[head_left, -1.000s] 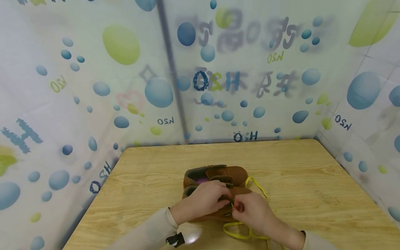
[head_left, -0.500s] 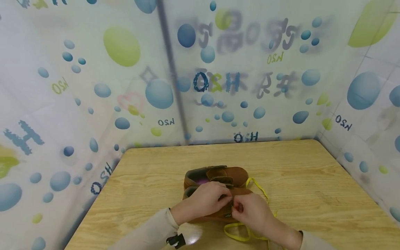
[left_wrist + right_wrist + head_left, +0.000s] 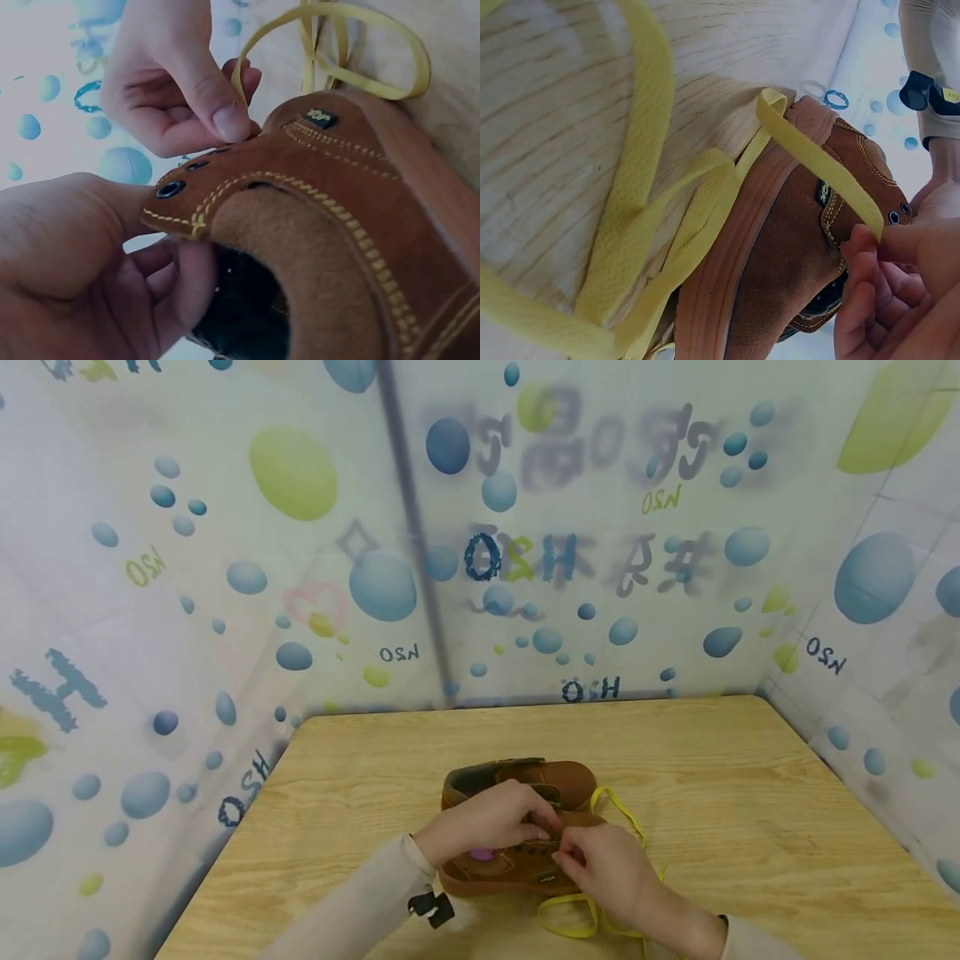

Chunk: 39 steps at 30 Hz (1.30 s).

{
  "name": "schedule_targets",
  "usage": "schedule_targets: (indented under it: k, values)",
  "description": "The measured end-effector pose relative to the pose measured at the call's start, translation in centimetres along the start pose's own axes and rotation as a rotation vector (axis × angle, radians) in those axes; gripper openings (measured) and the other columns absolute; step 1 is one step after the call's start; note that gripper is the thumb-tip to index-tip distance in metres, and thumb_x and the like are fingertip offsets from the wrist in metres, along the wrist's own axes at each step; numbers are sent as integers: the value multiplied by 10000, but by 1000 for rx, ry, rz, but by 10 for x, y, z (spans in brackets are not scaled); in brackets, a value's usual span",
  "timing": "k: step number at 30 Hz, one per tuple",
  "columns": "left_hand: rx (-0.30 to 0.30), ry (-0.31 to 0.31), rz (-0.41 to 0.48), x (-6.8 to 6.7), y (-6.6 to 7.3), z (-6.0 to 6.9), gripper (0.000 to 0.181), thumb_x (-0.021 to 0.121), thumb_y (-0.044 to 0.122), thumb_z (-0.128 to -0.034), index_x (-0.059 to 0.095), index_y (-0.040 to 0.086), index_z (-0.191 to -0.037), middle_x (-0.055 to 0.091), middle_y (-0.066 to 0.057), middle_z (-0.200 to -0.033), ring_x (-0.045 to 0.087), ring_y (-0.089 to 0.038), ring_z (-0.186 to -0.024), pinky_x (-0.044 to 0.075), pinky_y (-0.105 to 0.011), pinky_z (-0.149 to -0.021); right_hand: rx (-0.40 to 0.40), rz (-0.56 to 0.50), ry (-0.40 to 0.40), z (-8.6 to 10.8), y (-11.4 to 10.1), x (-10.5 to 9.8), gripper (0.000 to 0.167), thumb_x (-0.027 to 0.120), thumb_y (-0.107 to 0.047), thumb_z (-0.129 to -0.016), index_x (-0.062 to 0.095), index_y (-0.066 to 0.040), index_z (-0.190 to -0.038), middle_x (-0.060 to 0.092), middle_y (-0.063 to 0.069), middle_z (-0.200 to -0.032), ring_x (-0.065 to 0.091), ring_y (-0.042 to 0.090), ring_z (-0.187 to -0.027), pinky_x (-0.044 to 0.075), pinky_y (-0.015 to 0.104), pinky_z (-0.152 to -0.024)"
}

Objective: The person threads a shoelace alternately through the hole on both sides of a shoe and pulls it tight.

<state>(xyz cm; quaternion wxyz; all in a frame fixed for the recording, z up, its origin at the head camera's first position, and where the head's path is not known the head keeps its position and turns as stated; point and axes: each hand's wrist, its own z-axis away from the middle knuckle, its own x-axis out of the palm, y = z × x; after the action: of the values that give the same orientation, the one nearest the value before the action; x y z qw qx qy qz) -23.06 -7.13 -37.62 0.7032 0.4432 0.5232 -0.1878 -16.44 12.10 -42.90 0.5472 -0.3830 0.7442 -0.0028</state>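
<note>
Two brown shoes lie side by side, toes to the right; the nearer shoe (image 3: 510,868) is under both hands. My left hand (image 3: 498,818) pinches its eyelet flap (image 3: 176,202) between thumb and fingers, lifting the edge beside the dark eyelets. With thumb and forefinger my right hand (image 3: 611,868) pinches a yellow lace (image 3: 825,169) close to the flap's front eyelets. In the left wrist view, the right thumb (image 3: 231,120) touches the leather edge. The lace tip is hidden in the fingers.
Behind the nearer shoe stands the second brown shoe (image 3: 573,781). Loops of yellow lace (image 3: 566,931) lie on the wooden table (image 3: 360,777) in front of and right of the shoes. A printed sheet with blue and green spots (image 3: 525,635) surrounds the table's back and sides.
My left hand has shifted slightly up and changed its hold, uncovering the nearer shoe's side, eyelets and purple insole. My right hand has stayed almost in place.
</note>
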Motion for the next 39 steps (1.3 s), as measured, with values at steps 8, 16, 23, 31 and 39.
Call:
schedule_targets:
  k: [8, 16, 23, 31, 39]
  values:
    - [-12, -60, -160, -4, 6, -6, 160, 705, 154, -918, 782, 263, -1005, 755, 140, -962, 647, 62, -821, 483, -82, -711, -6, 7, 21, 0, 0, 0, 210, 780, -178, -839, 641, -214, -686, 605, -141, -604, 405, -113, -519, 346, 125, -486]
    - [-43, -91, -187, -3, 6, -10, 130, 705, 177, -922, 784, 278, -946, 744, 164, -941, 640, 59, -840, 494, -96, -742, 20, -7, -14, 0, 0, 0, 190, 768, -178, -846, 653, -215, -699, 608, -143, -614, 388, -112, -521, 338, 131, -482]
    - [-56, -108, -229, -3, 8, -13, 140, 704, 173, -921, 780, 290, -911, 729, 171, -900, 608, 56, -777, 490, -111, -702, 29, -5, -21, 1, 1, -1, 184, 762, -200, -856, 656, -217, -706, 600, -149, -616, 383, -110, -523, 343, 133, -488]
    - [-91, -36, -365, -1, 14, -9, 112, 714, 217, -914, 774, 307, -885, 714, 171, -855, 597, 32, -718, 490, -155, -645, 56, -11, 52, -1, 1, -2, 119, 746, -323, -876, 664, -289, -796, 617, -183, -750, 474, -72, -633, 399, 155, -563]
    - [-72, 79, -478, -10, 18, -3, 95, 703, 250, -924, 768, 295, -871, 731, 168, -855, 634, 10, -716, 517, -160, -653, -88, -51, 85, -6, 13, 1, 96, 690, -241, -927, 724, -260, -840, 672, -160, -812, 546, -51, -705, 450, 176, -616]
